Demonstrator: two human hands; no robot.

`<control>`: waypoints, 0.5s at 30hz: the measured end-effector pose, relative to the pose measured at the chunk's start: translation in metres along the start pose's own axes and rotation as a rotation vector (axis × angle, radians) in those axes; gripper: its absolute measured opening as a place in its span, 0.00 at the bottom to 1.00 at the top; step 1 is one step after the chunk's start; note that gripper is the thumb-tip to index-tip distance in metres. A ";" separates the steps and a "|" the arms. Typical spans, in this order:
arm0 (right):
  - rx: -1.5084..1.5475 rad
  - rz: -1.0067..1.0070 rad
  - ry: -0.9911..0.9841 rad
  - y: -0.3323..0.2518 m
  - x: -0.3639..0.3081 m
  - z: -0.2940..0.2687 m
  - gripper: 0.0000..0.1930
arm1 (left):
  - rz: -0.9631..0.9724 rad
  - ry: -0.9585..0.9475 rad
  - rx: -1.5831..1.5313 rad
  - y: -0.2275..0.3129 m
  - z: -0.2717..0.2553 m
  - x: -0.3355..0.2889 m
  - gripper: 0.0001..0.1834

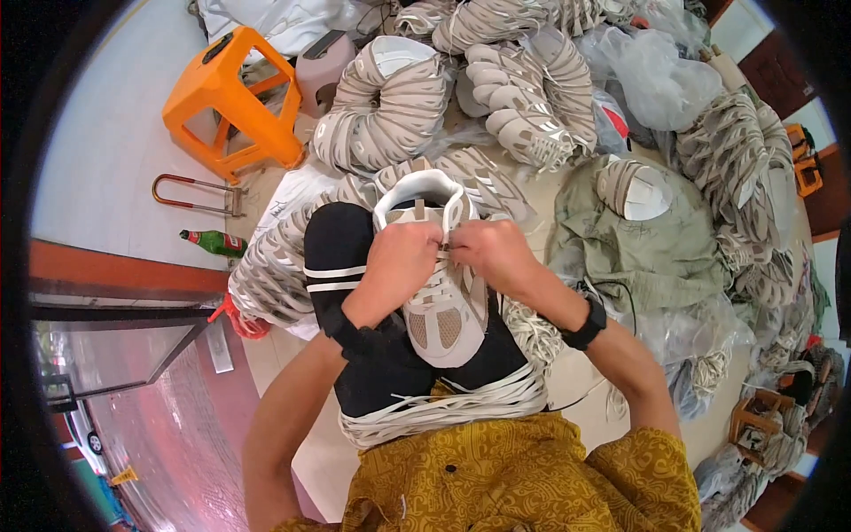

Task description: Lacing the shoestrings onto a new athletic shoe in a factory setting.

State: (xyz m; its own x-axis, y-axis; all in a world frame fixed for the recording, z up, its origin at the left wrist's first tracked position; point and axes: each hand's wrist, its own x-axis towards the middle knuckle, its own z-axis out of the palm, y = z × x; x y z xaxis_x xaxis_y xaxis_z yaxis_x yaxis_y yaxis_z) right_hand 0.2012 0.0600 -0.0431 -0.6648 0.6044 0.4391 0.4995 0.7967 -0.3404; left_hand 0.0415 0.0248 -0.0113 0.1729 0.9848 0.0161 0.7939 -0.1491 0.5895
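The beige sneaker (pixel 448 346) lies on the lap (pixel 372 386), toe toward its near edge, lower rows seemingly laced, while the left hand (pixel 403 262) and right hand (pixel 492 255) pinch the lace (pixel 434 288) below the collar (pixel 422 183), where some lacing seems left.

One left hand (pixel 401 266) and one right hand (pixel 496 257) share one laced beige-and-white shoe (pixel 448 326). One black watch (pixel 587 324) and one black wristband (pixel 347 337) make two worn items. There is one mustard patterned shirt (pixel 470 470). One bright orange plastic stool (pixel 202 80), one greyish-mauve plastic stool (pixel 324 64), one green glass bottle (pixel 213 242) and one brown U-shaped metal handle (pixel 195 181) show at left. One olive cloth (pixel 629 253) bears one single beige shoe upper (pixel 634 188). Stacked beige shoe uppers (pixel 532 133) overlap too much to count.
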 end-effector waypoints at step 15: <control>0.192 0.037 -0.106 -0.006 0.020 -0.024 0.21 | 0.170 -0.136 0.079 -0.011 -0.018 -0.001 0.09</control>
State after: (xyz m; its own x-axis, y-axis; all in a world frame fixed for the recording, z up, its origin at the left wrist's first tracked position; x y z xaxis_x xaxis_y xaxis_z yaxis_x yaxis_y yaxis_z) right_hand 0.1986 0.0676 -0.0120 -0.7075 0.6211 0.3372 0.4164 0.7519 -0.5112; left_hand 0.0219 0.0269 -0.0029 0.3808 0.9246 -0.0027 0.7891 -0.3235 0.5221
